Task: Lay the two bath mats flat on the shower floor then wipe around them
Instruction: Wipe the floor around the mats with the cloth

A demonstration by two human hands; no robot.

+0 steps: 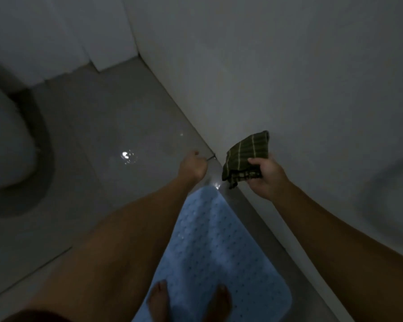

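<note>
A light blue bath mat (209,247) with many small holes lies flat on the grey floor, along the base of the white wall. Two bare feet stand on its near end. My left hand (192,166) reaches just past the mat's far end, fingers curled shut. A thin dark thing (211,157) sticks out beside it toward the wall; whether the hand holds it is unclear in the dim light. My right hand (264,176) is raised near the wall, shut on a crumpled dark green cloth (244,156) with pale stripes. Only one mat is in view.
A white toilet base (7,145) stands at the left. A rounded white fixture (391,196) shows at the right edge. The white wall (289,77) runs diagonally along the mat. A glint of light (127,155) shines on the floor tiles.
</note>
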